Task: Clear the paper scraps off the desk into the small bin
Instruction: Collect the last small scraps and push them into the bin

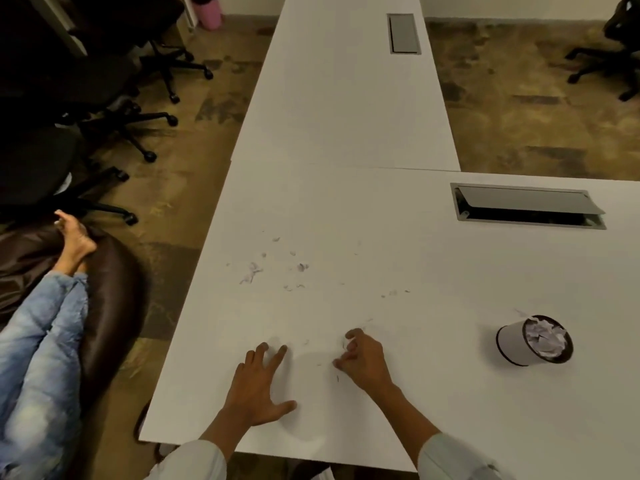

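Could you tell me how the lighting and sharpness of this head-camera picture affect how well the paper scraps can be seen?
Head view: dim, warm light; the paper scraps are faint and soft against the white desk; wide-angle distortion bends the desk edges; soft shadows lie under the left hand and right hand; the small bin is clearer.

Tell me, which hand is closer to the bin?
The right hand. It sits curled on the desk, left of the bin; the left hand lies flat farther left still.

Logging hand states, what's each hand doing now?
Left hand: open, flat on the desk.
Right hand: curled, pinching small paper scraps.
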Available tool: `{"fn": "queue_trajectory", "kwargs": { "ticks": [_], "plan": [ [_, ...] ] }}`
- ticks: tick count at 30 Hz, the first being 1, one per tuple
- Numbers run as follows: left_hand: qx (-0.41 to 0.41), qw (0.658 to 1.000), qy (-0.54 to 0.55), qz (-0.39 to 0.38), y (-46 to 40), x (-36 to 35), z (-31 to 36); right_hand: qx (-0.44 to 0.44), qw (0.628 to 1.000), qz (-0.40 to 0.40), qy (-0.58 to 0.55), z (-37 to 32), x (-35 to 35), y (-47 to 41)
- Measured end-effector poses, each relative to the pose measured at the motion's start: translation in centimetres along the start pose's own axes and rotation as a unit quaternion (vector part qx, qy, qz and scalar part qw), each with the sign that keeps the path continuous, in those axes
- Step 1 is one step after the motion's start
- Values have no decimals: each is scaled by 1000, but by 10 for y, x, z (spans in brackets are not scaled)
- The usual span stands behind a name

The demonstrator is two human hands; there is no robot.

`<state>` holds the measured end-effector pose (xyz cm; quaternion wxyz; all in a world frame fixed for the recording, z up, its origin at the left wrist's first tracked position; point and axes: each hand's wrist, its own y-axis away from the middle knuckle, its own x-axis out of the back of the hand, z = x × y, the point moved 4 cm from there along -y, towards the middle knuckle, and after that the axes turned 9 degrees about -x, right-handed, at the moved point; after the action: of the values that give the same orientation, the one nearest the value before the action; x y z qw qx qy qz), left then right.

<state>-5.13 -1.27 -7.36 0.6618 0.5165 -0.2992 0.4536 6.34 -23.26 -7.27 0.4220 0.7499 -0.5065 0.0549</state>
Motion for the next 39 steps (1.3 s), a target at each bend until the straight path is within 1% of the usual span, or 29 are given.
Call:
{"fn": "queue_trajectory", "kwargs": {
  "ticks": [3, 5, 6, 8, 10, 14, 16, 18, 19, 21, 23, 24, 27, 28, 31, 33, 35, 37, 39],
  "plan": [
    [12, 1000, 5, -3, 18, -7, -16, 42, 998, 52, -22, -4, 22, -13],
    [38, 999, 20, -20, 34, -12, -35, 48, 995, 85, -5, 5, 44, -21],
    [48, 998, 27, -32, 41, -13, -44, 40, 995, 88, 17, 11, 55, -25],
    [60, 996, 44, -56, 52, -14, -58, 15, 994, 73, 82, 21, 67, -35],
    [63, 993, 68, -75, 56, -14, -62, 7, 991, 58, 118, 23, 66, -41],
    [68, 986, 121, -95, 43, -14, -45, 57, 989, 23, 133, 4, 29, -34],
    [88, 977, 180, -75, 30, -14, -33, 89, 988, -11, 127, -4, 3, -24],
    [111, 955, 273, -38, 16, -16, -19, 99, 988, -53, 107, -6, -16, -12],
    [120, 943, 310, -18, 9, -17, -11, 99, 989, -58, 96, -4, -19, -7],
    [118, 931, 345, 29, -3, -16, 1, 89, 993, -24, 77, 4, -11, 2],
    [96, 932, 344, 67, -13, -12, 11, 62, 996, 8, 61, 18, 4, 7],
    [83, 933, 343, 77, -16, -11, 15, 49, 997, 4, 65, 25, 8, 10],
    [46, 935, 341, 85, -25, -13, 21, 25, 993, -49, 108, 35, -1, 16],
    [39, 936, 337, 88, -27, -14, 22, 21, 992, -55, 111, 35, -8, 17],
    [33, 927, 357, 110, -37, -12, 24, -2, 998, -36, 51, 22, -23, 10],
    [32, 923, 361, 130, -44, -5, 23, 1, 1000, -29, 10, 7, -29, 1],
    [6, 939, 313, 144, -50, 8, 19, 29, 999, -20, 17, -8, -29, -8],
    [-43, 966, 212, 143, -53, 21, 15, 80, 994, 10, 79, -16, -23, -14],
    [-115, 982, 109, 99, -55, 28, 12, 142, 977, 34, 156, -18, -17, -16]
  ]
}}
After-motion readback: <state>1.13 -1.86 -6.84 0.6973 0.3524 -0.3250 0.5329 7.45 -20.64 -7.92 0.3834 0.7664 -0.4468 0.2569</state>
